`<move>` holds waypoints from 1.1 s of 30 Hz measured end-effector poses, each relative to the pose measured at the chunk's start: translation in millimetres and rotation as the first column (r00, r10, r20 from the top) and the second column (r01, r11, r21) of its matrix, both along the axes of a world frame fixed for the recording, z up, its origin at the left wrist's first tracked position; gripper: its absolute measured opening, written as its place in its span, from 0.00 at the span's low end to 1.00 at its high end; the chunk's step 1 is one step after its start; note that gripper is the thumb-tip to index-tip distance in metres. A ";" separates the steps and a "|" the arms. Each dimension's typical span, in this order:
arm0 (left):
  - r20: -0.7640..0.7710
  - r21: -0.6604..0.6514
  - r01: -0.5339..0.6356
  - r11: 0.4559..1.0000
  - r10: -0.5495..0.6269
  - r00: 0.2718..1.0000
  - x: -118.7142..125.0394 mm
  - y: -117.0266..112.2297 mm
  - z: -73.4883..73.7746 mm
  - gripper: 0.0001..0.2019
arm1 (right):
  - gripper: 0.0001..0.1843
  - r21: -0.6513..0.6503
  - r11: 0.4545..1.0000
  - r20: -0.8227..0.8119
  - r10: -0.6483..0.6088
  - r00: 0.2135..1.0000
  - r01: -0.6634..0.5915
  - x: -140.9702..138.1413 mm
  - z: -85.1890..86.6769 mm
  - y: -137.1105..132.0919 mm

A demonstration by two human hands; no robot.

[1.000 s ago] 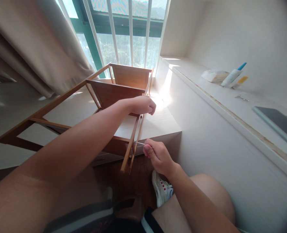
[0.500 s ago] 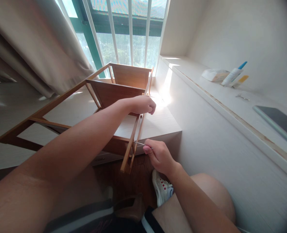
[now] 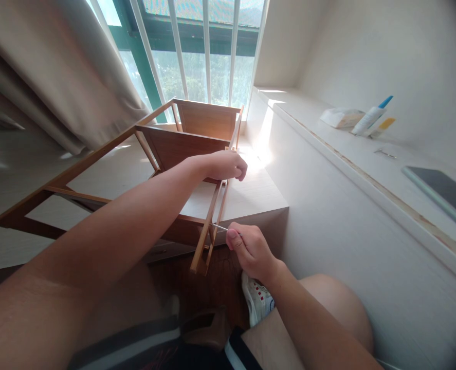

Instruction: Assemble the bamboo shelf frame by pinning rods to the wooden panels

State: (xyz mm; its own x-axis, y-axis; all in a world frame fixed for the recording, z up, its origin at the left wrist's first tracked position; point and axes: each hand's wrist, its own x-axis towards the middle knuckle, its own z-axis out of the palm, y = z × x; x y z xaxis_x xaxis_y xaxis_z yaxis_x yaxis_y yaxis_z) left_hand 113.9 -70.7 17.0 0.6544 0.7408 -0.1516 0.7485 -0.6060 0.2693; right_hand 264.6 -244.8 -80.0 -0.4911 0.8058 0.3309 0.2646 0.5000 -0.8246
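A brown wooden rack frame lies on its side across a pale desktop. My left hand is closed over the frame's right side rail, gripping it. My right hand pinches a thin metal tool, whose tip meets the lower end of that rail near the desk's front edge. Two wooden shelf panels stand between the rails farther back.
A barred window and beige curtain are behind the desk. A raised side ledge holds a tissue pack, tubes and a dark tablet. My knee and a white shoe are below.
Almost nothing differs; my right hand has shifted very slightly on the thin tool while the left hand keeps its hold on the rail.
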 end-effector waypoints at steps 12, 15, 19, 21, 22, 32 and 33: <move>-0.003 -0.010 -0.001 1.000 0.001 1.000 -0.1 2.1 -1.9 0.15 | 0.28 -0.388 0.917 -0.320 -0.043 0.946 -0.090 -12.7 7.1 -9.8; -0.003 -0.007 -0.003 1.000 0.003 1.000 -0.1 2.6 -2.3 0.15 | 0.27 -0.497 0.853 -0.410 -0.067 0.910 -0.161 -16.7 8.0 -11.3; -0.009 0.001 -0.004 1.000 0.004 1.000 -0.2 3.5 -3.5 0.15 | 0.26 -0.570 0.788 -0.467 -0.079 0.880 -0.232 -17.5 12.6 -10.8; -0.009 0.007 -0.004 1.000 0.004 1.000 -0.2 3.8 -4.2 0.15 | 0.25 -0.597 0.757 -0.486 -0.078 0.871 -0.265 -16.7 15.2 -10.0; -0.009 0.008 -0.005 1.000 0.005 1.000 -0.1 3.9 -4.4 0.15 | 0.25 -0.612 0.736 -0.499 -0.078 0.863 -0.288 -16.3 16.3 -9.6; 0.001 0.002 0.001 1.000 -0.001 1.000 -0.2 3.4 -2.8 0.14 | 0.25 -0.625 0.731 -0.476 -0.077 0.876 -0.275 -16.0 18.3 -8.5; 0.001 0.005 -0.001 1.000 0.001 1.000 -0.1 3.2 -2.6 0.14 | 0.26 -0.612 0.751 -0.450 -0.074 0.890 -0.247 -15.8 17.9 -8.2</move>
State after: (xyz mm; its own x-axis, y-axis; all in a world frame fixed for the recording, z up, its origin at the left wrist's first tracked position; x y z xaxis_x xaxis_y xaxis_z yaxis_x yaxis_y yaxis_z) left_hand 113.8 -67.5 14.4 0.6540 0.7421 -0.1471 0.7486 -0.6067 0.2673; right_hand 248.8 -253.0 -62.1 -0.5089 0.8589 -0.0569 -0.2040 -0.1846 -0.9614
